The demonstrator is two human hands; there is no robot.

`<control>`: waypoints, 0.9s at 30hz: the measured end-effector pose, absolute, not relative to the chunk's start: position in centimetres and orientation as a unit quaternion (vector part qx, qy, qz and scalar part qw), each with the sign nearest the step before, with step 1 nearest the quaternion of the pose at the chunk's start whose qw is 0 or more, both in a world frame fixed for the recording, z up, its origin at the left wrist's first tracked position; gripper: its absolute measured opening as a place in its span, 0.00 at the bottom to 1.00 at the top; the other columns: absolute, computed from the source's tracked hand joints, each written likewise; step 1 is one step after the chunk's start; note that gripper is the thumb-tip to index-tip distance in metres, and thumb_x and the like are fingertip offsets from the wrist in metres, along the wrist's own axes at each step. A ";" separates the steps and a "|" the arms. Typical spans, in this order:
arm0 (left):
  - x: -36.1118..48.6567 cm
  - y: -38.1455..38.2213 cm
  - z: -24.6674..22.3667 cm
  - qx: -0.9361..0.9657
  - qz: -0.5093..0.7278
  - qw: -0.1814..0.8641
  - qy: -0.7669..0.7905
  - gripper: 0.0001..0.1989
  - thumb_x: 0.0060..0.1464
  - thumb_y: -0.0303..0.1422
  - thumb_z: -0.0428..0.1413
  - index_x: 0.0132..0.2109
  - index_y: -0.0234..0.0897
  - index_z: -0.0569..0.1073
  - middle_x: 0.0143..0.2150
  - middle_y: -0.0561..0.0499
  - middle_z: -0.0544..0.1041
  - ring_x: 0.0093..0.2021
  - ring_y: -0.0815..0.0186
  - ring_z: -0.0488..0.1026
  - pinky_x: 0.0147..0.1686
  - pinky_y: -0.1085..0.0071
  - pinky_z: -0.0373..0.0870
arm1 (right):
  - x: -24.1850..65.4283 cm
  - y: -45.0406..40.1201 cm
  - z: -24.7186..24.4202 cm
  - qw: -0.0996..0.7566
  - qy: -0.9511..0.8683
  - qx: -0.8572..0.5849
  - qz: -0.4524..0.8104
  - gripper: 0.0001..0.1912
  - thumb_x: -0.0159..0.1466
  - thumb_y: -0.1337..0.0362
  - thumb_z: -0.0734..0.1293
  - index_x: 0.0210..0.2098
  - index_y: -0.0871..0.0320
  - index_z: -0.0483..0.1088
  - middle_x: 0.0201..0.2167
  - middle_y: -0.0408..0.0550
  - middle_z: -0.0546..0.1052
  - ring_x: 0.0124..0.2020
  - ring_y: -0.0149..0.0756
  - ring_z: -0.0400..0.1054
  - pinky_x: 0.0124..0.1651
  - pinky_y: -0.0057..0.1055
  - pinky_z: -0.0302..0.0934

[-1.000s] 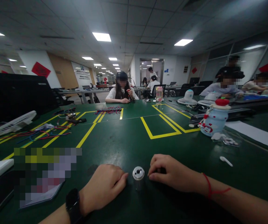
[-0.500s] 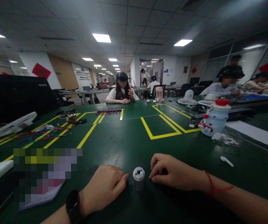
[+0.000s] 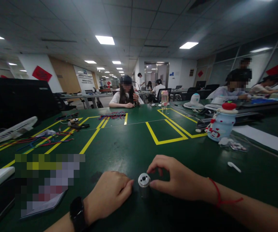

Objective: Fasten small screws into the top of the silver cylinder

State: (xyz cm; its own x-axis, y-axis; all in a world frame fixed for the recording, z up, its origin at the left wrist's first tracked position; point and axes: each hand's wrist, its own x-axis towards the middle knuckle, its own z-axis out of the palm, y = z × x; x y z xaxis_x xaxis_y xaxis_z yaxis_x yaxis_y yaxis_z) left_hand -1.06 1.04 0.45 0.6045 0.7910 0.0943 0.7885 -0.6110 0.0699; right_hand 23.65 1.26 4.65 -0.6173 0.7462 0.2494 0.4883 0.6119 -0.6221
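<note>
A short silver metal cylinder (image 3: 144,184) stands upright on the green table, with a dark hole in the middle of its top and smaller holes beside it. My right hand (image 3: 170,177) reaches in from the right, its thumb and index finger apart. The thumb tip is at the cylinder's right edge; I cannot tell whether it touches. The index fingertip is just behind the top. My left hand (image 3: 111,188) rests on the table left of the cylinder, fingers curled under and thumb against them, with a small gap to the metal.
Around me are a blurred-out flat item (image 3: 49,180), coloured wires (image 3: 49,138), a white keyboard (image 3: 13,130), a white earbud (image 3: 234,166), a blue bottle (image 3: 221,124) and paper (image 3: 262,138). Yellow tape (image 3: 171,141) marks the green table. Across it sits a person (image 3: 125,96).
My right hand has moved left to the cylinder, and its thumb and index finger have spread. My left hand and the cylinder have stayed in place.
</note>
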 end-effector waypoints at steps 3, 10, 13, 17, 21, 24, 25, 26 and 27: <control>-1.1 1.0 0.5 0.895 0.060 0.011 0.442 0.22 0.67 0.35 0.40 0.27 0.38 0.69 0.24 0.54 0.73 0.24 0.69 0.69 0.27 0.69 0.53 | 25.2 1.9 4.2 0.185 -0.859 -0.391 0.274 0.19 0.53 0.61 0.73 0.43 0.56 0.71 0.35 0.43 0.72 0.32 0.31 0.65 0.33 0.28 0.60; -1.2 1.1 0.3 0.895 0.062 0.006 0.442 0.22 0.66 0.35 0.40 0.27 0.37 0.69 0.24 0.54 0.73 0.25 0.69 0.69 0.27 0.69 0.53 | 25.2 2.8 3.0 0.183 -0.877 -0.359 0.259 0.05 0.58 0.64 0.70 0.35 0.56 0.76 0.34 0.43 0.71 0.33 0.30 0.65 0.35 0.28 0.59; -1.1 1.0 0.3 0.894 0.061 0.003 0.443 0.22 0.66 0.35 0.40 0.27 0.37 0.69 0.24 0.54 0.73 0.24 0.69 0.69 0.27 0.69 0.52 | 23.9 2.4 3.5 0.304 -0.844 -0.359 0.258 0.05 0.61 0.65 0.68 0.37 0.57 0.74 0.35 0.44 0.71 0.35 0.30 0.65 0.37 0.27 0.60; -1.1 1.0 0.4 0.895 0.059 0.014 0.442 0.22 0.66 0.35 0.40 0.27 0.37 0.69 0.25 0.53 0.74 0.25 0.69 0.69 0.27 0.69 0.53 | 22.3 1.5 4.2 0.347 -0.847 -0.318 0.248 0.06 0.61 0.66 0.68 0.38 0.57 0.74 0.37 0.44 0.72 0.38 0.31 0.66 0.38 0.27 0.60; -0.9 1.0 0.7 0.894 0.064 0.020 0.444 0.22 0.66 0.34 0.40 0.27 0.37 0.70 0.25 0.52 0.75 0.25 0.68 0.70 0.27 0.70 0.53 | 21.7 1.0 4.1 0.329 -0.854 -0.319 0.247 0.07 0.61 0.67 0.68 0.39 0.57 0.74 0.36 0.44 0.72 0.36 0.31 0.66 0.38 0.28 0.60; -0.8 0.9 0.7 0.894 0.064 0.019 0.444 0.22 0.66 0.34 0.40 0.27 0.36 0.71 0.25 0.51 0.75 0.25 0.68 0.70 0.27 0.69 0.53 | 21.6 0.9 4.2 0.325 -0.855 -0.321 0.245 0.06 0.61 0.66 0.68 0.39 0.57 0.75 0.36 0.45 0.72 0.37 0.31 0.66 0.39 0.28 0.60; -0.8 0.9 0.8 0.893 0.065 0.018 0.444 0.22 0.66 0.34 0.40 0.27 0.36 0.72 0.25 0.51 0.75 0.25 0.68 0.70 0.27 0.69 0.53 | 21.6 0.9 4.3 0.320 -0.858 -0.319 0.244 0.06 0.61 0.66 0.67 0.39 0.56 0.75 0.37 0.45 0.73 0.37 0.31 0.66 0.40 0.29 0.60; -0.8 0.8 0.8 0.894 0.064 0.017 0.444 0.23 0.66 0.34 0.40 0.27 0.36 0.72 0.25 0.51 0.75 0.25 0.67 0.70 0.27 0.69 0.53 | 21.6 0.9 4.4 0.313 -0.861 -0.317 0.246 0.07 0.62 0.66 0.67 0.39 0.56 0.75 0.37 0.45 0.73 0.37 0.31 0.66 0.40 0.29 0.60; -0.8 0.8 0.8 0.894 0.065 0.015 0.444 0.23 0.66 0.34 0.40 0.27 0.36 0.72 0.25 0.51 0.76 0.25 0.67 0.70 0.27 0.69 0.54 | 21.6 0.8 4.5 0.308 -0.861 -0.315 0.253 0.07 0.62 0.65 0.67 0.39 0.56 0.76 0.38 0.45 0.73 0.38 0.31 0.66 0.41 0.29 0.60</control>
State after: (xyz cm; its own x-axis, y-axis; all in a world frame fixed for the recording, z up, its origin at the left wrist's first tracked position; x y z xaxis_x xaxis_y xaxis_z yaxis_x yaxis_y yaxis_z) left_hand -0.84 0.81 0.80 0.5981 0.7948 0.1029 0.7909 -0.6061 0.0845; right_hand 21.59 0.84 4.54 -0.6124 0.6982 0.3708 0.3866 0.6736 -0.6299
